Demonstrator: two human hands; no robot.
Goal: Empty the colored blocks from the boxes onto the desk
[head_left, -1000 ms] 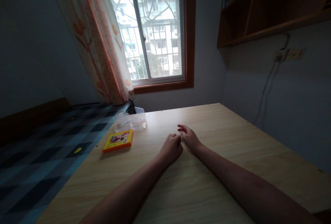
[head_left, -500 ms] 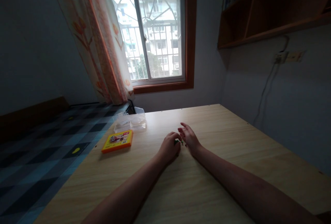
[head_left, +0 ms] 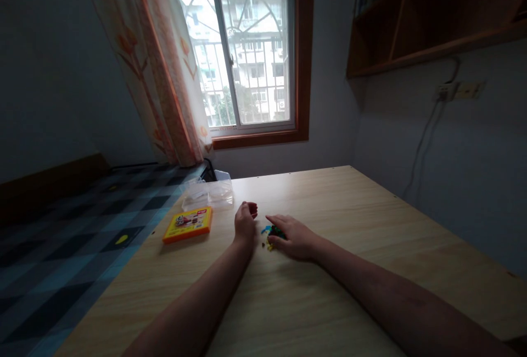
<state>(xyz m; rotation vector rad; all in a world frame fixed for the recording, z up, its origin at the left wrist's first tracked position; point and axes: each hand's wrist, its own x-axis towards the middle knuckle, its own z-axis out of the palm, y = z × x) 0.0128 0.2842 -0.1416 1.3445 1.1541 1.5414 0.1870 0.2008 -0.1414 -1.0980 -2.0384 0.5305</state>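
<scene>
A pile of small coloured pieces (head_left: 268, 230), blue, yellow, green and dark, lies on the wooden table. They are too small to name surely. My right hand (head_left: 294, 237) rests over the pile's right side, thumb and fingers apart around the pieces, partly hiding them. To the left of the pile, my left hand (head_left: 245, 224) stands on its edge with the palm facing right. Its fingers are loosely curved, and I see nothing in them. A little gap separates it from the pieces.
An orange-edged yellow box (head_left: 188, 225) with a printed cover lies at the table's left. Behind it sit clear plastic trays (head_left: 209, 194). A bed with a checked cover (head_left: 82, 247) adjoins the table's left edge (head_left: 123, 262).
My left hand has moved left, away from the pieces it covered. My right hand has shifted left and turned palm down over them. More coloured pieces now show.
</scene>
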